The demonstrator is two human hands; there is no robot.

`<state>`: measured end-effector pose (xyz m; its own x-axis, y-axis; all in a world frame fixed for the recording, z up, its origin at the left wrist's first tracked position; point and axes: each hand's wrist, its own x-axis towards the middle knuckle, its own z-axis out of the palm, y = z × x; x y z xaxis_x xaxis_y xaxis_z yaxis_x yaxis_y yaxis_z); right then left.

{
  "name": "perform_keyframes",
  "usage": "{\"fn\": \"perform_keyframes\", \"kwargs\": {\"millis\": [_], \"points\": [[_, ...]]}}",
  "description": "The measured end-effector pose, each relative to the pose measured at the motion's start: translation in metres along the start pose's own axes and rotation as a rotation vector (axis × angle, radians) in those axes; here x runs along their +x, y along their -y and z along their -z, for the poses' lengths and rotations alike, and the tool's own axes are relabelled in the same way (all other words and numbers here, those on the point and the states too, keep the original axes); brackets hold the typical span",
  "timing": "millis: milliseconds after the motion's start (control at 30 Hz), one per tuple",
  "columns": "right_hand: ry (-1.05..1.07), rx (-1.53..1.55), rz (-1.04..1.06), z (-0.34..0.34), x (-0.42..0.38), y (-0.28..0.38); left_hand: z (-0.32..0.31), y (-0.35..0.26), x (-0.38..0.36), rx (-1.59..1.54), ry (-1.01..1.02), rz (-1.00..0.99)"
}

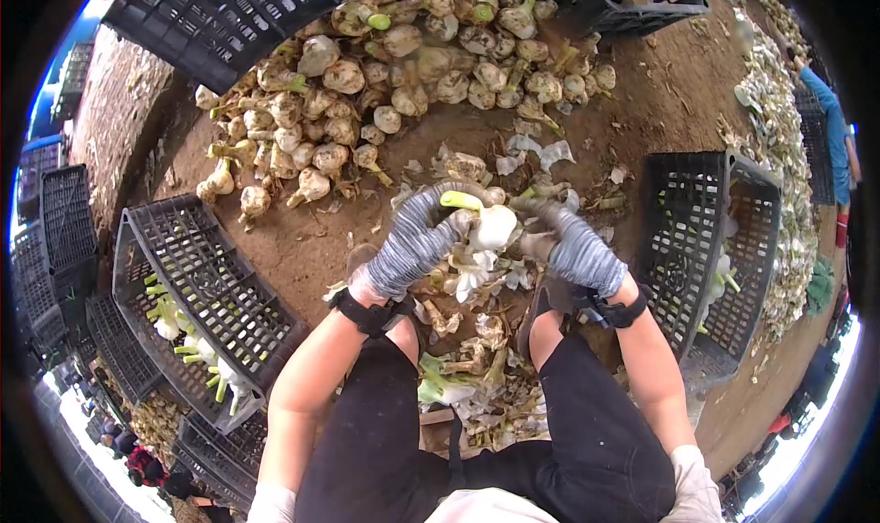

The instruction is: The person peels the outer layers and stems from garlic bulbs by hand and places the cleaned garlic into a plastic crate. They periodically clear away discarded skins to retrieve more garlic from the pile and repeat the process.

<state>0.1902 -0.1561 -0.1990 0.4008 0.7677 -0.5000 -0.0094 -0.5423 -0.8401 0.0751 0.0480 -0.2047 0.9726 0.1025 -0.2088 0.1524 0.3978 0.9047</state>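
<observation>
Both hands wear grey striped gloves and meet near the middle of the view. My left hand [417, 239] is wrapped round a white garlic bulb [493, 228] with a short green stem pointing left. My right hand [566, 241] is at the bulb's right side, its fingers smeared by motion, so their hold is unclear. Loose white skins [472, 275] lie on the ground just below the bulb. Beyond the hands, a large heap of dirty, unpeeled garlic [344, 77] spreads over the brown soil.
Black crates with cleaned garlic stand on the left [197, 294] and right [687, 239]. Two more crates [229, 19] overhang the heap at the top. Peelings and stems [486, 376] lie between my legs. At the right edge is a person in blue [830, 120]; stacked crates [69, 220] stand far left.
</observation>
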Motion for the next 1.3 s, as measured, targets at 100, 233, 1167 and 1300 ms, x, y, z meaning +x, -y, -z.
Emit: {"fn": "perform_keyframes", "kwargs": {"millis": [100,233,1167,1300], "points": [[-0.213,0.403,-0.005,-0.008,0.003,0.018,-0.007,0.002,-0.001,0.125,-0.045,-0.058],[-0.228,0.340,-0.017,-0.011,0.006,0.030,-0.007,0.006,0.003,0.579,-0.048,-0.285],[-0.294,0.559,-0.222,-0.005,0.004,0.025,-0.011,0.023,0.001,-0.567,-0.251,0.194],[-0.292,0.522,0.038,-0.016,0.015,0.012,-0.019,0.016,-0.004,-0.109,-0.237,0.093]]}}
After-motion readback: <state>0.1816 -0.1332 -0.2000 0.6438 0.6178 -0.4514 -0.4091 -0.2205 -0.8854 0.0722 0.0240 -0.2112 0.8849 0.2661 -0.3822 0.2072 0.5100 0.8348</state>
